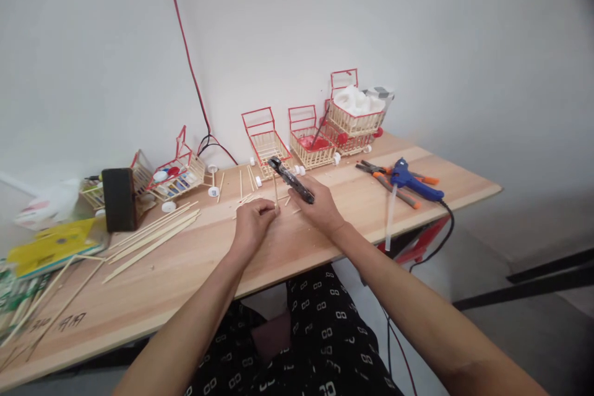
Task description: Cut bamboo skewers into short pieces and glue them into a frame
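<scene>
Near the middle of the table, my left hand (253,221) is closed, pinching the lower end of a thin wooden stick (275,189) that stands roughly upright. My right hand (321,205) is closed around a dark, mottled hand tool (292,180), whose exact kind is unclear. The tool slants up and left, its far end close to the stick's top; whether they touch I cannot tell. Short cut sticks (241,184) lie around the hands. Just behind them stands a small stick-built cart (266,145) with a red-edged basket and white wheels.
More small carts (313,145) stand along the wall, one stacked and holding white material (355,101). A blue glue gun (415,182) and orange-handled pliers (394,189) lie right. Left are long wooden strips (153,244), a black box-like object (118,199) and a yellow packet (55,244).
</scene>
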Motion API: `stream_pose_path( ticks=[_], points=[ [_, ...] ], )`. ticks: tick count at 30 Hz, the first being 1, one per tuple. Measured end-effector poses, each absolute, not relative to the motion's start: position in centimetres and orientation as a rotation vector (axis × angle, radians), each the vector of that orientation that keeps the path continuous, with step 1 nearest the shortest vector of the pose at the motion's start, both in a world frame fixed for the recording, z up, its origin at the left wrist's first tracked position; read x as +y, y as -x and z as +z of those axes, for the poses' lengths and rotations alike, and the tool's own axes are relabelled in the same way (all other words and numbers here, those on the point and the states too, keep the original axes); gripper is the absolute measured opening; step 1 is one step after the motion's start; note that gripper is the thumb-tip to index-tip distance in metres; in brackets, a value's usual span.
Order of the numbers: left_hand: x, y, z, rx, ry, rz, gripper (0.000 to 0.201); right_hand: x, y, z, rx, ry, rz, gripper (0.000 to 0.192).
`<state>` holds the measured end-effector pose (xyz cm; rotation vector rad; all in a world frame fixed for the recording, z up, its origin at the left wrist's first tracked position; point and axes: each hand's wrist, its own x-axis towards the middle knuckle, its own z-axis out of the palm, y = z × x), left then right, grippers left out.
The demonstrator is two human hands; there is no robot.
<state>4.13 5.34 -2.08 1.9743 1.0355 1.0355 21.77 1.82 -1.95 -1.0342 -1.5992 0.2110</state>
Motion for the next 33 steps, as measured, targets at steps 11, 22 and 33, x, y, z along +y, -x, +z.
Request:
stream_pose_path(
  ticks=[11,22,33],
  points=[
    [5.4,-4.0,-1.5,1.076,-1.931,1.114,0.010,1.9,-21.8,-2.1,-1.560,1.090,0.273,0.021],
    [6.3,-3.6,-2.7,1.057,-1.773,1.150,0.010,2.0,-21.6,-2.6,-1.614,1.163,0.239,0.021],
    [6.0,-4.1,-2.9,0.831,-1.205,1.143,0.027,1.8,-20.3,-3.1,-1.682,1.219,0.314,0.020]
  ],
)
